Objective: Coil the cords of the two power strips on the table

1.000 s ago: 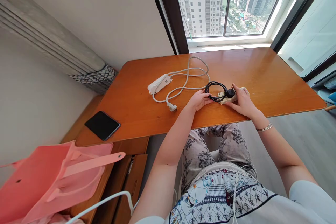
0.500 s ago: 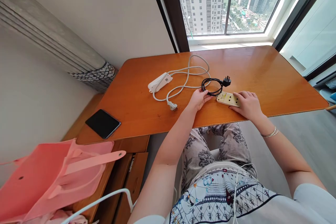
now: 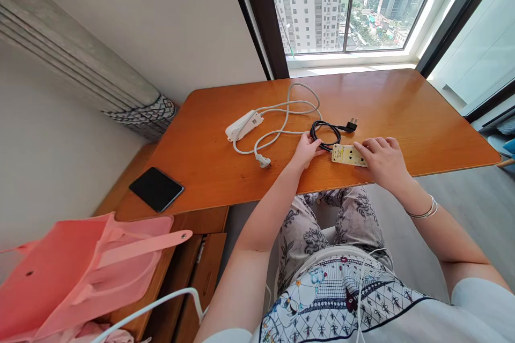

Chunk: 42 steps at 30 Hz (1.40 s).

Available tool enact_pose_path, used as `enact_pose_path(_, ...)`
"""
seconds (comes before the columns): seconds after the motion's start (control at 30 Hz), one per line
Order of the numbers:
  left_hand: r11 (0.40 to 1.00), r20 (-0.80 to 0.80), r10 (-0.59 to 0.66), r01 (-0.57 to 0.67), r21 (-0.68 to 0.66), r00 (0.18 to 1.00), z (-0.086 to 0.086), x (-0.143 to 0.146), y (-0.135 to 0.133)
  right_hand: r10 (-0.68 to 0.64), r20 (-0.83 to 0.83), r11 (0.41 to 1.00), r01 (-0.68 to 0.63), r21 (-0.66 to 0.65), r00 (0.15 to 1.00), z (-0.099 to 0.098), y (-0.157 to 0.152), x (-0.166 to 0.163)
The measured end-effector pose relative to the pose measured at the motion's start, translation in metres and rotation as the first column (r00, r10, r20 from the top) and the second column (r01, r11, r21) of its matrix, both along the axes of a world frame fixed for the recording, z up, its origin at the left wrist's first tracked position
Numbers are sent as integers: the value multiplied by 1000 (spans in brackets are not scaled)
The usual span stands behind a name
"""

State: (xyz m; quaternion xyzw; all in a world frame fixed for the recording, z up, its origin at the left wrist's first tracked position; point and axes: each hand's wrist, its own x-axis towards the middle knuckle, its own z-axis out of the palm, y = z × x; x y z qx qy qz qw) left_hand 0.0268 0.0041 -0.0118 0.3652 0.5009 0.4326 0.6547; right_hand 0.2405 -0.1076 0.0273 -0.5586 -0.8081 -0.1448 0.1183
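A cream power strip (image 3: 345,154) lies near the front edge of the table, its black cord (image 3: 325,124) looped into a coil with the black plug (image 3: 351,125) resting beyond it. My left hand (image 3: 307,151) pinches the near side of the coil between thumb and fingers. Over the right end of the strip, my right hand (image 3: 380,158) is closed with its fingers on the top and side; the thumb is partly hidden. Left of the coil sits a white power strip (image 3: 244,125) with a loosely looped white cord (image 3: 287,118) and white plug (image 3: 263,161).
A black tablet or phone (image 3: 156,189) lies at the table's left end. Below it, a pink bag (image 3: 92,273) stands against the wooden drawers (image 3: 207,268). The wooden table (image 3: 418,118) reaches to the window (image 3: 346,10).
The black plug has tipped over slightly to the right. My right hand has shifted a little on the cream power strip, which has turned slightly. My left hand stays on the coil.
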Motion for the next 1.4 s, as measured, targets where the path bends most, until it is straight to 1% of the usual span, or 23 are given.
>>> enact_pose_path(0.1, 997, -32, -81, 81, 10, 996, 2, -2, 0, 149, 4, 988, -148, -34, 989, 13, 15, 15)
enact_pose_path(0.17, 991, -52, -135, 136, 17, 989, 3, -3, -1, 219, 16, 973, -218, -75, 976, 22, 27, 25)
enact_pose_path(0.27, 974, -80, -221, 224, 32, 972, 4, -5, -2, 297, 46, 948, -289, -131, 954, 34, 49, 36)
enact_pose_path(0.37, 950, -93, -300, 306, 58, 950, 4, -7, -2, 337, 28, 931, -329, -162, 941, 40, 72, 37)
enact_pose_path(0.43, 937, -104, -331, 339, 81, 938, 3, -9, -2, 358, 4, 919, -351, -180, 934, 38, 86, 33)
enact_pose_path(0.5, 930, -114, -343, 354, 103, 933, 1, -9, -1, 366, -16, 911, -362, -198, 930, 32, 100, 28)
enact_pose_path(0.6, 923, -125, -352, 366, 122, 928, -2, -8, 0, 335, -39, 914, -334, -232, 942, 16, 114, 22)
enact_pose_path(0.67, 918, -181, -346, 372, 136, 921, -5, -8, 1, 313, -57, 910, -317, -266, 948, 5, 118, 21)
enact_pose_path(0.7, 913, -249, -332, 376, 159, 910, -6, -8, 2, 312, -69, 905, -318, -283, 948, 1, 118, 21)
enact_pose_path(0.73, 901, -350, -301, 385, 200, 887, -7, -8, 2, 315, -80, 899, -324, -296, 946, -3, 117, 21)
enact_pose_path(0.77, 881, -474, -246, 399, 255, 846, -8, -9, 3, 319, -89, 894, -330, -303, 944, -6, 114, 21)
enact_pose_path(0.83, 815, -705, -80, 453, 361, 705, -8, -12, 4, 313, -94, 898, -327, -295, 945, -10, 105, 20)
enact_pose_path(0.9, 756, -822, 53, 516, 404, 567, -9, -15, 5, 279, -82, 920, -291, -262, 957, -10, 92, 16)
enact_pose_path(0.93, 740, -846, 79, 537, 405, 528, -9, -16, 5, 256, -72, 935, -266, -236, 964, -10, 84, 12)
enact_pose_path(0.97, 733, -857, 85, 551, 400, 509, -10, -16, 5, 236, -62, 948, -244, -204, 970, -9, 76, 8)
enact_pose_path(1.07, 734, -857, 86, 549, 400, 509, -12, -17, 5, 214, -51, 970, -218, -105, 976, -10, 52, -11)
enact_pose_path(1.17, 746, -827, 96, 510, 428, 554, -14, -18, 5, 208, -74, 976, -212, -45, 975, -18, 36, -30)
enact_pose_path(1.23, 747, -805, 67, 505, 432, 590, -13, -19, 5, 188, -72, 982, -190, -20, 980, -25, 31, -38)
enact_pose_path(1.3, 738, -794, 32, 521, 428, 607, -11, -20, 4, 154, -50, 988, -155, -8, 987, -30, 31, -43)
enact_pose_path(1.4, 695, -813, 27, 574, 433, 581, -10, -22, 2, 106, -17, 994, -106, -8, 994, -32, 34, -44)
